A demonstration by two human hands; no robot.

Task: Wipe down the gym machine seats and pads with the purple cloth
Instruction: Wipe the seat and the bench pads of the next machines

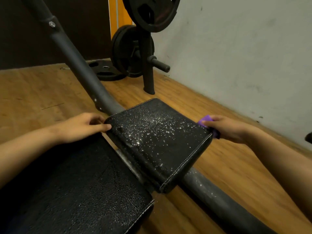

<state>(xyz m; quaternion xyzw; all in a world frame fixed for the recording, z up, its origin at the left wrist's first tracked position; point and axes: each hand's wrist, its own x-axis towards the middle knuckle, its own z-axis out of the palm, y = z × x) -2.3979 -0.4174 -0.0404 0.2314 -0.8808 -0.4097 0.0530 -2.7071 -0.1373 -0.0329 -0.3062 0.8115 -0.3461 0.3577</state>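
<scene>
Right grip (226,128): fingers curled round the bunched cloth (206,119), thumb on top. The cloth is against the right edge of the seat (157,141), at its far right corner, and hangs a bit below the seat's top face. Purple shows above and below the fingers; the rest is hidden in the fist.

Left grip (81,127): at the seat's far left corner. Fingers are curled onto the edge, with one digit laid along the left rim. It holds the seat and nothing else.

Seat: black, stitched edge, tilted. The top is covered in bright wet-looking specks, densest mid to far side and thinner toward the near edge.

Back pad (76,191): black, textured, just left of and nearer than the seat. There is a narrow gap between them with metal showing in it. The left forearm crosses above its far edge.

Tube (211,196): dark frame member that comes out under the seat's near right side, with some white speckle on it. A second tube (81,65) rises from behind the seat's far left corner, bolts visible.

Plate rack (131,49): well beyond the seat, black plates hung on it, one bare peg (160,65) sticking out right. One plate (104,70) lies flat on the floor left of the rack.

Floor (202,107): wood-look, all round the seat. Wall (236,48): pale, scuffed, right of the seat.
</scene>
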